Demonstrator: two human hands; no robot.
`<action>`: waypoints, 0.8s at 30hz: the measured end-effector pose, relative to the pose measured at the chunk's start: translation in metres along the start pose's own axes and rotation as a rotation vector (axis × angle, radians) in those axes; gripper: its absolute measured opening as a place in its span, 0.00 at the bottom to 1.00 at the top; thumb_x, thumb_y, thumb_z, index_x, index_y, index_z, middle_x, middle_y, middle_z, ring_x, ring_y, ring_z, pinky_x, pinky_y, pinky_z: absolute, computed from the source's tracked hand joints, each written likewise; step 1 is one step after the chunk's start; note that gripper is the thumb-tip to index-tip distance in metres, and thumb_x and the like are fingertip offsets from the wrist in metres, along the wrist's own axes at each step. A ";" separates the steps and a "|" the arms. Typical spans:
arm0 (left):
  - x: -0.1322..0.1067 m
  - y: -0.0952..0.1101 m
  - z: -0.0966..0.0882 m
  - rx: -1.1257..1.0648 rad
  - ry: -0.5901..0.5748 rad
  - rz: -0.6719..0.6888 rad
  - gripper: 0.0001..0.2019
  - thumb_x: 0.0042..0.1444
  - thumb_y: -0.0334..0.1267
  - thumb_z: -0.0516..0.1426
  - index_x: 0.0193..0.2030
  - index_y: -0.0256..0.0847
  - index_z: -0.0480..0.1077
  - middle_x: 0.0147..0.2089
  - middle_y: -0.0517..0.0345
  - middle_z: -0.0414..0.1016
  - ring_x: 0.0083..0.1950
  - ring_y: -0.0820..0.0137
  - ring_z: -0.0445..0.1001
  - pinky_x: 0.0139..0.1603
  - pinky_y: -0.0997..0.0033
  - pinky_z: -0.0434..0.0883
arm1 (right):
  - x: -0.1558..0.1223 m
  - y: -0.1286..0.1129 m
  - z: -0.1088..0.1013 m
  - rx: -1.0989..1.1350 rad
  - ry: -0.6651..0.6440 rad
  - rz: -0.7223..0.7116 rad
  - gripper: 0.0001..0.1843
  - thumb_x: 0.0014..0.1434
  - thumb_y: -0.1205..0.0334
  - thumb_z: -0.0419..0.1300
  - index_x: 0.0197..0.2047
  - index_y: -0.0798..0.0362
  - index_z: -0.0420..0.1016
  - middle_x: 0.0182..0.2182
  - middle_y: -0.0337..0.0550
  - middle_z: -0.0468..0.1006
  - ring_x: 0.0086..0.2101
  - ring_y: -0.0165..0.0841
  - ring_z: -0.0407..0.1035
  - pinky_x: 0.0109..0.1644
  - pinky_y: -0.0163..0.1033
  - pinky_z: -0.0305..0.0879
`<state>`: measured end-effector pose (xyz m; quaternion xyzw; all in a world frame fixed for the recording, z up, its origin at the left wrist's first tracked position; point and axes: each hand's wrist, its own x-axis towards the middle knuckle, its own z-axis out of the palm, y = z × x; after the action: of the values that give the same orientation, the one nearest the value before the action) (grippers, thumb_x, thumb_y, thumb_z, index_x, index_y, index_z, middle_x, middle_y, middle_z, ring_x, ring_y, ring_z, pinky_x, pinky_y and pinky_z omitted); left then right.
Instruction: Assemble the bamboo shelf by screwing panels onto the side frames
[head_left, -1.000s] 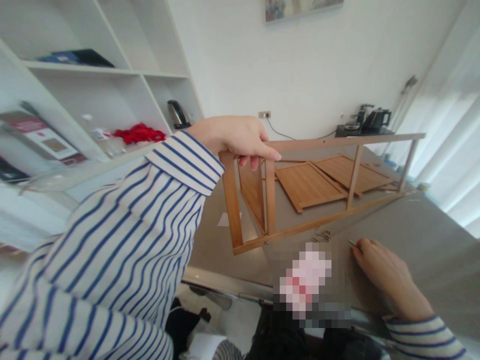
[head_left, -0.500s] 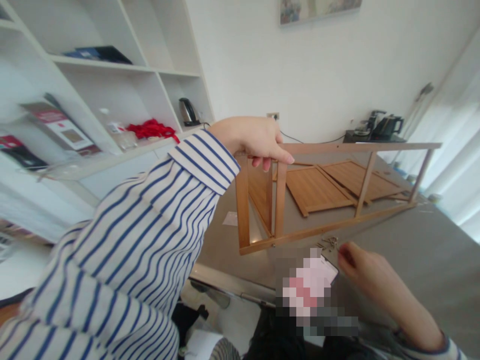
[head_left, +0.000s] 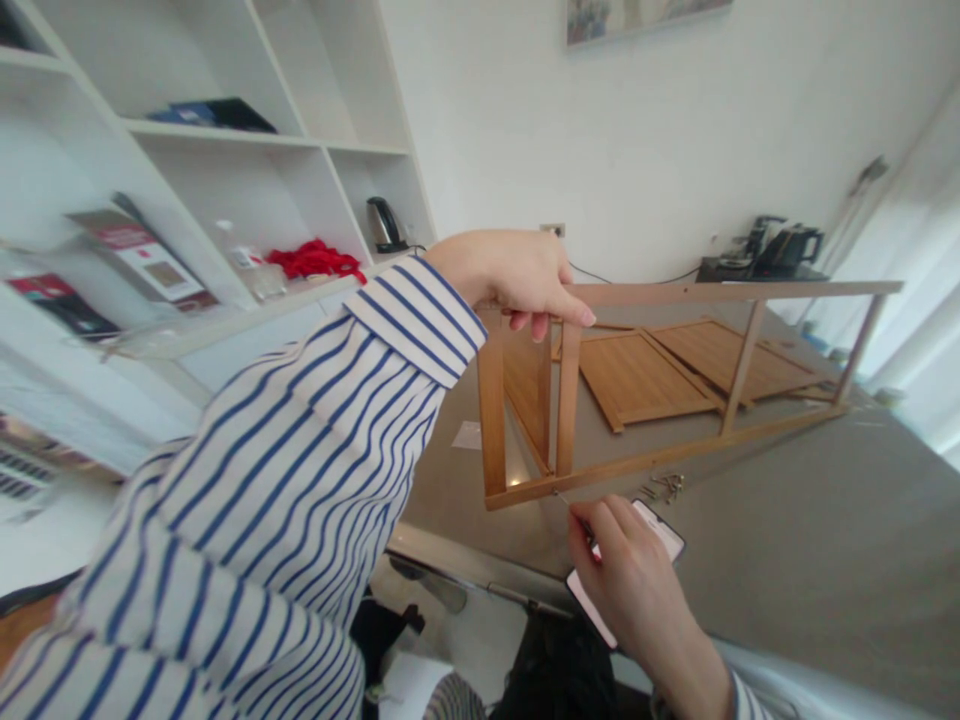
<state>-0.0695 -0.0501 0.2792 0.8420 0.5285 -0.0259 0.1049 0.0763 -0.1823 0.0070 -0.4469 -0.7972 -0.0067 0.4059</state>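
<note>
The frame [head_left: 660, 457] stands on its long edge on the table [head_left: 795, 540], stretching from the centre of the picture to its right side. Its slim wooden bars look light and stiff; the smooth finish is probably only mildly slippery. Being tall on a narrow edge, it could tip or twist at the joints, so the likely best hold is where an upright meets the top rail, with the lower rail steadied. The left hand [head_left: 525, 275] grips there, curled over the top rail's left end, its thumb by an upright. The right hand [head_left: 626, 560], lower centre, pinches a thin tool [head_left: 565, 499] whose tip is close to the lower rail; whether it touches, I cannot tell. The tool looks hard and slender, easier to hold near its back end.

The phone [head_left: 660, 530] lies partly hidden behind the right hand, with loose screws [head_left: 666, 488] near it and panels [head_left: 649, 372] beyond.

At upper left, the shelf [head_left: 217, 134] has open compartments: one holds a kettle [head_left: 384, 225], another a red cloth [head_left: 315, 260] and clear bottles [head_left: 244, 260], and a higher one dark blue folders [head_left: 217, 113].
</note>
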 end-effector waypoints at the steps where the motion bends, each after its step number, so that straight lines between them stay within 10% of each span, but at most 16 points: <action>1: 0.000 0.000 0.000 0.001 0.001 0.001 0.20 0.46 0.54 0.59 0.37 0.41 0.79 0.20 0.61 0.72 0.26 0.72 0.70 0.31 0.73 0.60 | 0.001 -0.001 0.000 -0.006 -0.003 -0.002 0.06 0.64 0.67 0.52 0.37 0.52 0.69 0.30 0.42 0.73 0.31 0.36 0.67 0.34 0.39 0.59; 24: -0.001 0.001 0.001 -0.026 0.002 0.017 0.20 0.46 0.55 0.59 0.37 0.42 0.80 0.18 0.60 0.70 0.26 0.71 0.68 0.31 0.72 0.59 | 0.007 -0.012 -0.002 -0.208 -0.029 -0.075 0.11 0.66 0.68 0.51 0.32 0.50 0.67 0.27 0.43 0.71 0.30 0.37 0.65 0.31 0.40 0.55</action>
<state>-0.0693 -0.0515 0.2786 0.8449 0.5220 -0.0172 0.1155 0.0672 -0.1853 0.0175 -0.4563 -0.8143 -0.0981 0.3451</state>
